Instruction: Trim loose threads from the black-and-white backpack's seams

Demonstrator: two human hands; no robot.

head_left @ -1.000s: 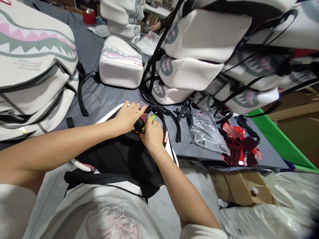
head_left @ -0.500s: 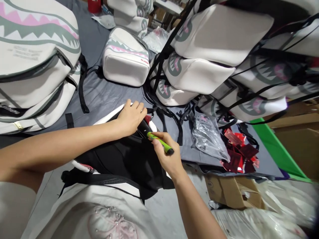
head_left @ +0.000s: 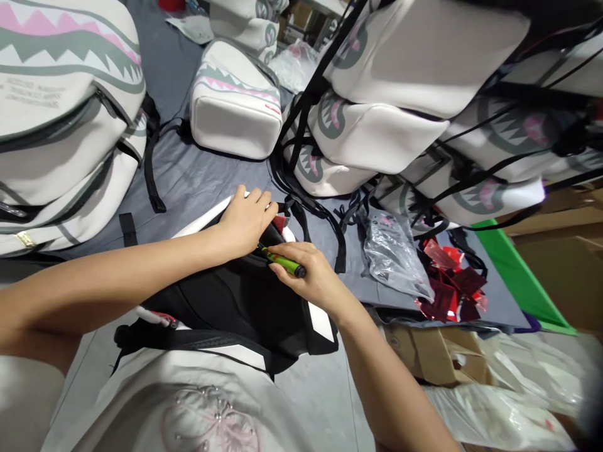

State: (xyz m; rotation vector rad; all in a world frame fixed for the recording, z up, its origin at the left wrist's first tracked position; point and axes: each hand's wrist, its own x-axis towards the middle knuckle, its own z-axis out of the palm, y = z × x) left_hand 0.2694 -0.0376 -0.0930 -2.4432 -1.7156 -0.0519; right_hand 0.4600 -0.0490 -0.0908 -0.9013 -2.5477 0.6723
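Observation:
An opened backpack [head_left: 245,307], black on the inside with white edges, lies at the table's front edge against my body. My left hand [head_left: 247,223] is closed over its upper edge, and the fingertips are partly hidden in the folds. In my right hand [head_left: 311,273] is a slim bright green tool with a black end [head_left: 286,263]. Its front tip points left into the black fabric just below my left fingers, where I cannot see it. A bit of red [head_left: 281,222] shows beside my left fingertips.
White backpacks with shark-mouth prints [head_left: 70,94] are stacked at left. A smaller white bag [head_left: 238,119] stands at the back, with more piled bags [head_left: 377,138] at right. A clear plastic bag [head_left: 393,251] and red foil pieces [head_left: 452,282] lie near the right edge, above a cardboard box [head_left: 438,355].
My right hand has moved slightly left, and the green tool's front has gone down into the black fabric. My left hand keeps its hold. The view has shifted a little.

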